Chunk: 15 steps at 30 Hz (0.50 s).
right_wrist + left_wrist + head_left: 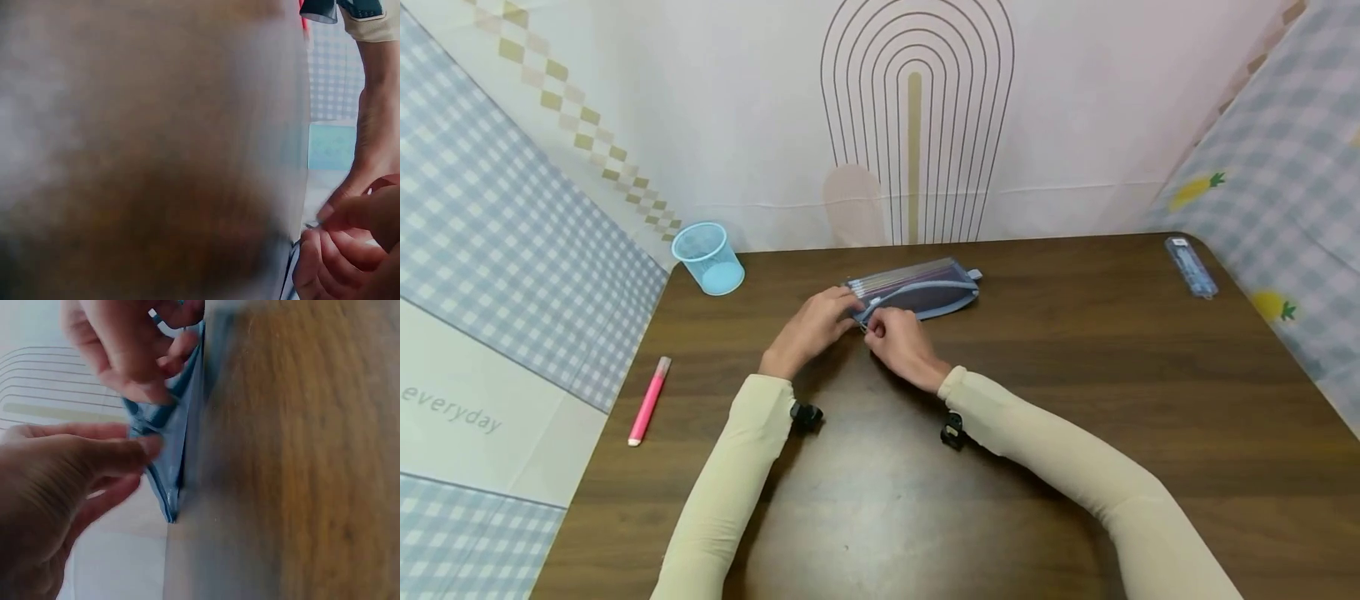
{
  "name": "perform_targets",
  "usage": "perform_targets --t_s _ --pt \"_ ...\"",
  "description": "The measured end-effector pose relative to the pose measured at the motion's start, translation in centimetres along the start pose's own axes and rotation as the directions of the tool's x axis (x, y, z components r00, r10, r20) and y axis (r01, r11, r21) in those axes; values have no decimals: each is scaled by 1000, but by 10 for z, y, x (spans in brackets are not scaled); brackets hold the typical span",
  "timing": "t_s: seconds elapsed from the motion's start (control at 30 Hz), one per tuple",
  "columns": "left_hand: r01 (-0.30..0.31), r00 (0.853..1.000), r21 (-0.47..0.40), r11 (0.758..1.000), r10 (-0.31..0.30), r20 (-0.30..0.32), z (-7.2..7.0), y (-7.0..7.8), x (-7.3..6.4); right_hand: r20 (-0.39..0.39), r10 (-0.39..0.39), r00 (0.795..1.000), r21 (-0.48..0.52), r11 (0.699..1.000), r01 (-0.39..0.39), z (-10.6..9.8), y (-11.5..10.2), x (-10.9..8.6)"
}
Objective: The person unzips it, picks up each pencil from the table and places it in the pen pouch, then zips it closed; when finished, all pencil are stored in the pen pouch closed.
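Observation:
A blue mesh pencil case (936,300) with a light-blue zip edge lies near the back of the table. Several pencils (891,279) show through its mesh. At its left end, my left hand (816,329) pinches the corner between thumb and fingers, as the left wrist view also shows. Close beside it, my right hand (904,343) has curled fingers and pinches something small at the zip's end, perhaps the zip pull; the fingers mostly hide it. In the right wrist view, the right fingertips (319,234) meet right by the left hand (369,144).
A light-blue mesh pen cup (709,258) stands at the back left. Toward the left edge lies a pink marker (650,402). A small blue packet (1191,267) is at the far right corner. Patterned cloth (760,125) hangs behind the table.

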State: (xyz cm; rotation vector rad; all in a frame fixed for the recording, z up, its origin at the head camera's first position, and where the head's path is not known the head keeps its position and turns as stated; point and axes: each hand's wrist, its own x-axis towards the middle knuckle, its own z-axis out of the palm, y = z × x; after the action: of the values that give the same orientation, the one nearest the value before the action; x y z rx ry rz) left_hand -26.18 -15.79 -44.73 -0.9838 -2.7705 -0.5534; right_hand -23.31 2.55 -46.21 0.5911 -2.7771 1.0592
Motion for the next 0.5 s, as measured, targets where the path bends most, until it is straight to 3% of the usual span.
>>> perform_targets --t_s 0.17,0.37,0.43,0.5 --pt "-88 989 8 996 89 -117 1 7 4 -140 -48 989 25 998 52 -10 3 -6" --pt "-165 945 -12 986 155 -287 0 12 2 -266 -202 943 16 977 213 -24 5 -4" --pt "-171 941 -19 985 157 -301 0 12 2 -272 -238 932 -32 971 239 -28 7 -3" --pt "-158 947 -18 987 146 -286 -1 12 2 -265 -250 931 -83 968 236 -32 15 -3"
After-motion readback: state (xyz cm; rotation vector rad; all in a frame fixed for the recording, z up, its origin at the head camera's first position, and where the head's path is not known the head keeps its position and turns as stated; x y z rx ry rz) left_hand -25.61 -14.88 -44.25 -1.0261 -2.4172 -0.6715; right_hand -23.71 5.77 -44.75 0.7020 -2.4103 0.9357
